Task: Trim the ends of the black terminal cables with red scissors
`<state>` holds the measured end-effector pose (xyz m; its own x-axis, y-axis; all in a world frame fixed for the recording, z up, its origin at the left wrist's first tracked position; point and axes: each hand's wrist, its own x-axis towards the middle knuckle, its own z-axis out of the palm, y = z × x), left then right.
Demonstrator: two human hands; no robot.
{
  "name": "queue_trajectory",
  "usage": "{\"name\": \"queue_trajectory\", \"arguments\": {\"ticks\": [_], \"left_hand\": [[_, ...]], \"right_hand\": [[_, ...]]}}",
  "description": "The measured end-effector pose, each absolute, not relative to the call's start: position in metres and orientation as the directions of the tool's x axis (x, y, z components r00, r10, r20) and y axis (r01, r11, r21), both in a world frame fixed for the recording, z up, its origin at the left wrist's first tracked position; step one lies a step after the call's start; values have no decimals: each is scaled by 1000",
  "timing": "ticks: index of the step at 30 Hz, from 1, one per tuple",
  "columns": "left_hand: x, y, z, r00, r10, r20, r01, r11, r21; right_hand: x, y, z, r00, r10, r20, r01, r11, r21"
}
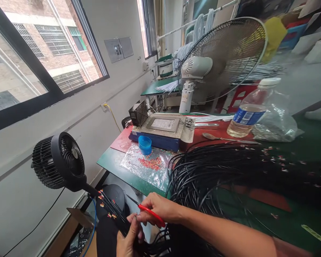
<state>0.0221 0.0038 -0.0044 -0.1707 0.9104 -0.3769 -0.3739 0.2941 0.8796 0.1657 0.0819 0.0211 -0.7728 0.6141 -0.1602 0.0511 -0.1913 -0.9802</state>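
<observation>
Low on the left, a black fan (69, 159) is standing by the white wall (13, 178), and a yellow cord (112, 116) is hanging from a wall socket (103, 107). Above, a dark-framed window (55, 95) is showing a brick building (50, 66). A switch panel (119, 49) is sitting between that window and another one farther back. A large pedestal fan (196, 67) is facing away, its blades blurring. A blue-labelled bottle (244, 116) is holding pale yellowish liquid, a clear plastic bag (278, 125) lying just beside it. Farther back, bundles of white cables (199, 28) are hanging over a rail (173, 33).
</observation>
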Motion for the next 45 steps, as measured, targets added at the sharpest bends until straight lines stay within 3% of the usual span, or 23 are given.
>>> {"name": "queue_trajectory", "arguments": {"ticks": [9, 19, 25, 38, 45], "left_hand": [[26, 2, -6, -143, 899, -415, -478, 304, 824], [27, 1, -13, -72, 916, -394, -395, 337, 855], [25, 3, -10, -106, 954, -281, -370, 225, 902], [26, 3, -5, -96, 932, -349, -360, 294, 885], [33, -3, 3, -213, 913, -349, -353, 261, 899]], "right_hand": [[165, 84, 28, -766, 619, -176, -67, -349, -935], [166, 85, 25, -786, 578, -219, -23, -382, -924], [167, 86, 28, -797, 539, -272, 27, -419, -908], [166, 86, 26, -784, 574, -234, 4, -372, -928], [173, 86, 34, -835, 463, -297, 127, -363, -923]]}}
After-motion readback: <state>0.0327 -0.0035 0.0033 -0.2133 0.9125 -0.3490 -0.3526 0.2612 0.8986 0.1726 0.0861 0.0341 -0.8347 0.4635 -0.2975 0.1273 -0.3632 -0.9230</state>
